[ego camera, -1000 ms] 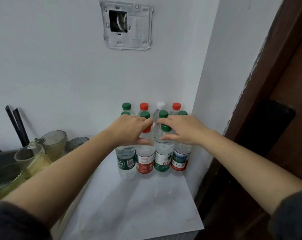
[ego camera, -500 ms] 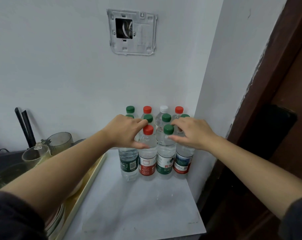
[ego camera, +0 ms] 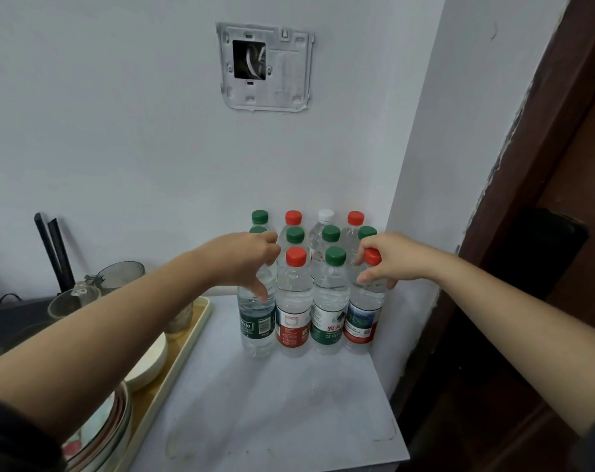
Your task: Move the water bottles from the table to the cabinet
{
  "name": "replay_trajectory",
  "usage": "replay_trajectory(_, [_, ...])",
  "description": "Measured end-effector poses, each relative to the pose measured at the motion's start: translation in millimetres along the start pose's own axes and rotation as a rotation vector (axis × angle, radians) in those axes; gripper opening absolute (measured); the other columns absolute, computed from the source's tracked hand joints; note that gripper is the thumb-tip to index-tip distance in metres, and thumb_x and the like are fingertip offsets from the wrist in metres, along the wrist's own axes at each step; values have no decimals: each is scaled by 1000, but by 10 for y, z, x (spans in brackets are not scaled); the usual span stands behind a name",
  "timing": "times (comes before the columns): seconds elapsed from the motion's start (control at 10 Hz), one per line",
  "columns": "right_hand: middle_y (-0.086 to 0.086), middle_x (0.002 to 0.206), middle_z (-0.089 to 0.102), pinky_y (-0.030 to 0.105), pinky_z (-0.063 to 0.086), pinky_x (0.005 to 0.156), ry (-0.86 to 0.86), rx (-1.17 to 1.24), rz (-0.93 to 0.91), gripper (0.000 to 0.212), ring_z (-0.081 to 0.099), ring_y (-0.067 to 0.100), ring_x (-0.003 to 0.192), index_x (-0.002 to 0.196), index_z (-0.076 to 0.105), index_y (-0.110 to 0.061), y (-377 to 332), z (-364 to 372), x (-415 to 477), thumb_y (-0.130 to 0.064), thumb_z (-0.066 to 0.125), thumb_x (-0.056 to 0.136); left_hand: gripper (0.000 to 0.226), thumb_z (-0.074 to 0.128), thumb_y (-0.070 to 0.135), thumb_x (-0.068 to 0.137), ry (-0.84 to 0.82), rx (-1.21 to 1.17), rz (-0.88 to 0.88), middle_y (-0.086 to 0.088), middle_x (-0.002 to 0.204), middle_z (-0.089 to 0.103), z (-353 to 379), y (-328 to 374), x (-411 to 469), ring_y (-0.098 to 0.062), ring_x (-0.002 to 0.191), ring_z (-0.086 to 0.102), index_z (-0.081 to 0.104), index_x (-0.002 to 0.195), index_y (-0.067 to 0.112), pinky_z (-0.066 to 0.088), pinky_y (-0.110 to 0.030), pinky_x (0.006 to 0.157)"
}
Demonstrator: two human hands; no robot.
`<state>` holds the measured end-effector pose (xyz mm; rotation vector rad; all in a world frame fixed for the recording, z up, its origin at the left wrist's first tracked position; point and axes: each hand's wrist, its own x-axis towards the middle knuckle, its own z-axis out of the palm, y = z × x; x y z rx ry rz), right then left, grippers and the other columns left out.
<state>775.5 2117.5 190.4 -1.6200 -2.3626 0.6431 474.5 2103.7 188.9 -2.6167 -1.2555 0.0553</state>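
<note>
Both hands have moved outward from the middle of the front row to its ends; the left hand now wraps the neck and shoulder of the green-labelled bottle at the left end, its cap hidden under the fingers, the grip clenched on it; the right hand pinches the neck of the blue-labelled bottle at the right end, just under its red cap, so that grip too is grasping.

Half a second ago the fingers lay over the two centre bottles; now the red-capped bottle and the green-capped bottle between the hands stand free and untouched.

The whole cluster of water bottles stands upright in the far right corner of the white surface, against the wall, in three rows; neither held bottle looks lifted yet.

I judge this a settling of the bottles once placed, or a fresh pick; which cannot be told; a tray with dishes lies along the left edge.
</note>
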Motion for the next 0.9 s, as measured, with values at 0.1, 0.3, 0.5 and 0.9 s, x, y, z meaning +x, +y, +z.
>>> replay_trajectory(0.1, [0, 92, 50, 33, 59, 52, 13, -33, 18, 31, 62, 18, 72, 105, 65, -17, -28, 20, -3, -22, 82, 79, 72, 75, 67, 62, 1, 4, -53, 7, 101, 47, 14, 16, -23, -13, 74, 51, 52, 112, 20, 44, -24, 61])
replay_trajectory(0.3, [-2, 116, 59, 33, 53, 85, 160, -102, -51, 34, 59, 10, 97, 110, 57, -31, -120, -87, -44, -47, 67, 82, 78, 28, 83, 80, 224, -235, -210, 4, 119, 52, -5, 94, -92, -12, 96, 48, 47, 126, 23, 44, -32, 78])
replay_trajectory(0.5, [1, 159, 28, 49, 27, 116, 219, -330, -144, 59, 25, 25, 145, 152, 29, -31, -373, 107, 172, -56, 34, 99, 68, 25, 67, 92, 200, -314, -463, -8, 152, 33, -51, 284, 227, -28, 139, 28, 31, 147, 28, 29, -49, 108])
replay_trajectory(0.9, [-1, 165, 13, 52, 6, 120, 128, -250, -55, 57, 8, 23, 152, 156, 20, -34, -600, 136, 225, -54, 22, 103, 67, 11, 71, 91, -55, -340, -462, -10, 162, 4, 17, 281, 341, -36, 148, -3, 7, 152, 42, 7, -50, 119])
